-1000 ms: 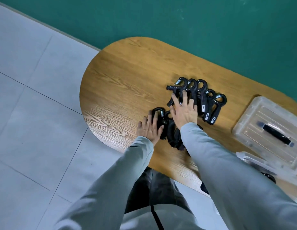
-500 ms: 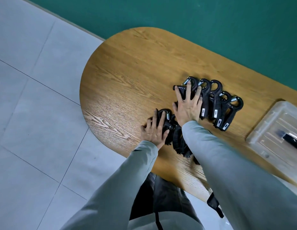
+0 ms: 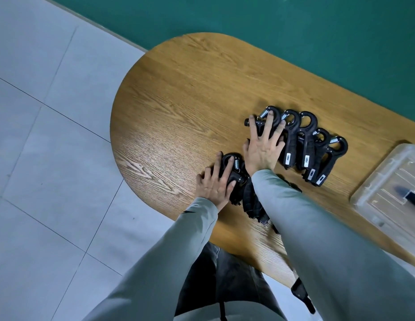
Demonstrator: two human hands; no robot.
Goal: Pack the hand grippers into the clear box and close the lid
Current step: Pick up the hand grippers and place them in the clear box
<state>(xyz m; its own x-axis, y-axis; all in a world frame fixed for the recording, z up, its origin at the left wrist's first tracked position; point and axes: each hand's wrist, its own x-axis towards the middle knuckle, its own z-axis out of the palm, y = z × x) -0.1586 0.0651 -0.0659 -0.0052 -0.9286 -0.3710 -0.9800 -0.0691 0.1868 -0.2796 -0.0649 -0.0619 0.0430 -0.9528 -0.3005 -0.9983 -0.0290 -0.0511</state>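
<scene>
On the table (image 3: pixel 183 93), my left hand (image 3: pixel 214 185) rests on the near cluster of grippers (image 3: pixel 246 195); my right hand (image 3: pixel 263 148) lies farther, on the left end of the far row (image 3: pixel 308 144). The clear box (image 3: pixel 384 188) sits at the right.

Taking the row of hand grippers (image 3: pixel 303 144) as the mark: the wooden table (image 3: pixel 190 100) lies bare beyond the row toward the green wall (image 3: pixel 271 24) and out to the rounded end on the left, so a hand could pass there. On the near side a second cluster of grippers (image 3: pixel 243 188) and both sleeves crowd the edge. To the right a strip of bare wood separates the row from the clear box (image 3: pixel 387 188), its lid on.
</scene>
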